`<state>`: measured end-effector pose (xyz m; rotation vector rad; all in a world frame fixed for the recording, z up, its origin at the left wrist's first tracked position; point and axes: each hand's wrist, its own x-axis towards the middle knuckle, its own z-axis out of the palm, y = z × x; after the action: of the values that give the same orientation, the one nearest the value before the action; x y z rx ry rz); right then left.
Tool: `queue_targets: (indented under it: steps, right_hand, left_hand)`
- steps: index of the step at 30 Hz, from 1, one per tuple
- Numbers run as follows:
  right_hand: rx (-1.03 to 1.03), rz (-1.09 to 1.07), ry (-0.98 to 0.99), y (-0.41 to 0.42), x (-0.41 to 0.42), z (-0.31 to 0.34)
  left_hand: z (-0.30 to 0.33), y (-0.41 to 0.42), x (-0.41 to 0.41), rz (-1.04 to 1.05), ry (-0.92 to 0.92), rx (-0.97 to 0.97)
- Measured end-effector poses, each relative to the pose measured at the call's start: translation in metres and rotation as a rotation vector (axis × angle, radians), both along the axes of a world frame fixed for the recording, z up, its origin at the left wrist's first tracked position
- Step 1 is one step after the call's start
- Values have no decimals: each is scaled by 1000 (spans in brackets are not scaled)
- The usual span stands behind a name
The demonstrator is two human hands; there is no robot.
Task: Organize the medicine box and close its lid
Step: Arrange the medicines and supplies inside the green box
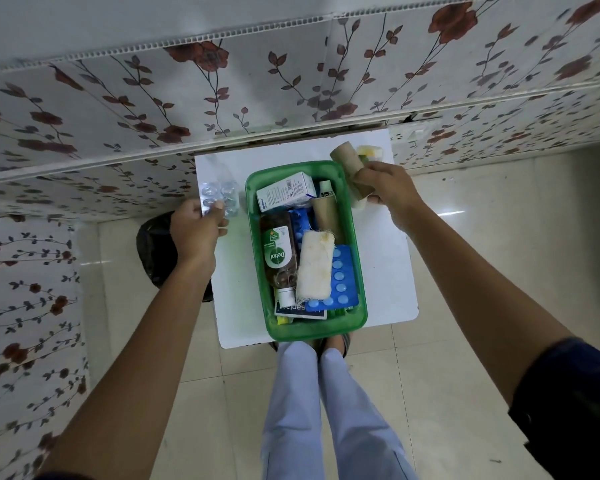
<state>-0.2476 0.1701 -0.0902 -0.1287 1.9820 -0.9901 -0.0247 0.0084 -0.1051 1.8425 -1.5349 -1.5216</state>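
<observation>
One green box (359, 271) stands open on the white desk (388, 258), with no lid on it. Inside I count one brown bottle (280, 252) with a green label, one white carton (286, 191) at the far end, one cardboard tube (326, 216), one white gauze pad (315, 268) and one blue pill strip (342, 282) partly under the pad. Smaller packets lie at the near end, too crowded to count. The left hand (196, 233) is left of the box, its grip closed on one silver pill strip (220, 199). The right hand (385, 188) is at the far right corner of the box, its grip closed around a second cardboard tube (347, 164). One black bag (155, 251) sits on the floor beside the desk
</observation>
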Motion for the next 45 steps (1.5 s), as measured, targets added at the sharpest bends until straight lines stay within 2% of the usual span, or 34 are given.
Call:
queue_targets:
  steps: [2,5,11,14,17,19,24,28,31,35,39,42,45]
  right_hand:
    - [-43,57,-89,-1,-2,4]
    - [-83,87,-50,-2,-9,12]
    - [-151,30,262,4,1,50]
    - [-131,201,404,8,34,68]
    - [27,398,614,7,73,68]
    - [148,512,687,7,91,62]
    - [77,591,768,12,105,52]
    - [129,726,860,7,117,48]
    - [56,701,877,-2,121,45]
    - [-17,758,760,-23,123,37]
    - [-55,761,733,-26,109,40]
    - [-152,544,623,-14,94,58]
    - [-139,382,576,8,83,68]
  left_hand:
    - [2,3,1,20,34,28]
    - [7,7,-2,41,79,39]
    - [39,10,-6,82,227,-32]
    - [57,22,-6,78,294,-62]
    - [68,39,-3,49,315,-71]
    - [72,48,-1,33,319,-80]
    - [72,59,1,13,281,-79]
    - [73,59,5,32,255,-80]
    - [73,55,5,68,245,-84]
    - [74,50,7,115,236,-94]
    - [76,51,8,68,219,-108]
    - [76,60,7,-100,160,-82]
    - [77,78,8,-409,72,-59]
